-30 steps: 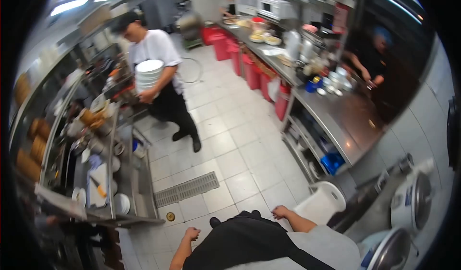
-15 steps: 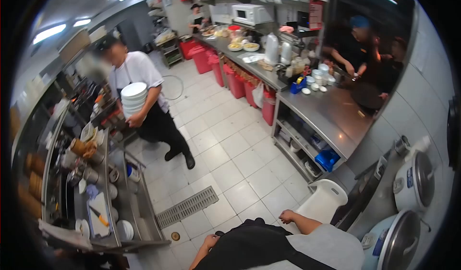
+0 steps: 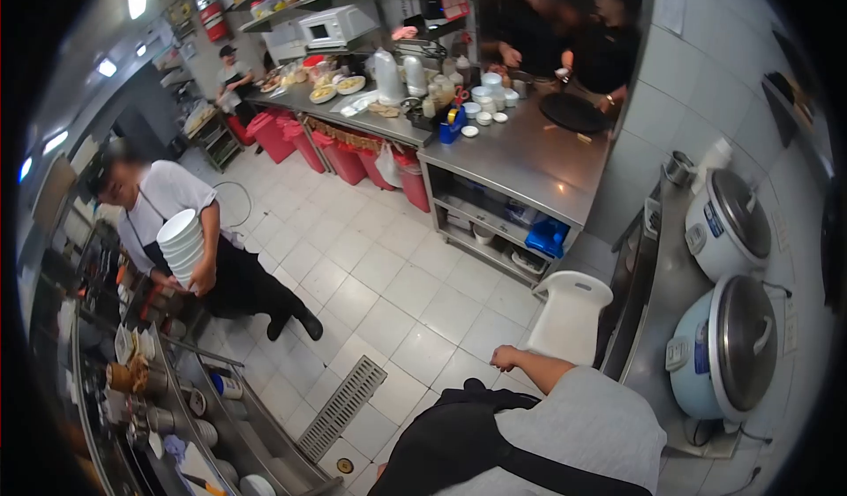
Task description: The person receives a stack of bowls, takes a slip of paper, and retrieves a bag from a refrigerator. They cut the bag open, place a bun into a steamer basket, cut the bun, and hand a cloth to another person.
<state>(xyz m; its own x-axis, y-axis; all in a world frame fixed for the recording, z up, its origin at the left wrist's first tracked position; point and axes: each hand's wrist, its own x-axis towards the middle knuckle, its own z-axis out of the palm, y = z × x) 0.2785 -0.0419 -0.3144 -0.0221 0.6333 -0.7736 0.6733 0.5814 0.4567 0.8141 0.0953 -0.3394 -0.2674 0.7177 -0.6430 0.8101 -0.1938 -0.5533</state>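
At the far left I see a steel shelf unit (image 3: 256, 418) crowded with tubs and plates. Just beyond it stands a person in a white shirt (image 3: 168, 187), hugging a tilted stack of white bowls (image 3: 181, 247). A metal floor drain (image 3: 342, 408) lies between that person and my side, with tiled floor (image 3: 388, 271) stretching away past it. Further back, red bins (image 3: 342, 161) line up under a long counter, below a white microwave (image 3: 338, 29). Next comes a steel table (image 3: 520, 170) carrying a blue tape dispenser (image 3: 453, 124), small white cups (image 3: 488, 95) and a round black tray (image 3: 573, 112); two people in dark clothes stand behind it. To the right, a white plastic chair (image 3: 572, 315) blocks the way between that table and my right arm — and two big rice cookers with metal lids, one (image 3: 725, 223) behind the other (image 3: 723, 346), sit along the wall side.

Now my hands. Of the left (image 3: 381, 469) I get only a sliver at the edge of the black apron, so I cannot tell how open it is or whether it holds anything. The right (image 3: 505, 358) hangs out in front, fingers curled into a loose fist — I see nothing in it. The chair is the nearest thing to it, just beside.
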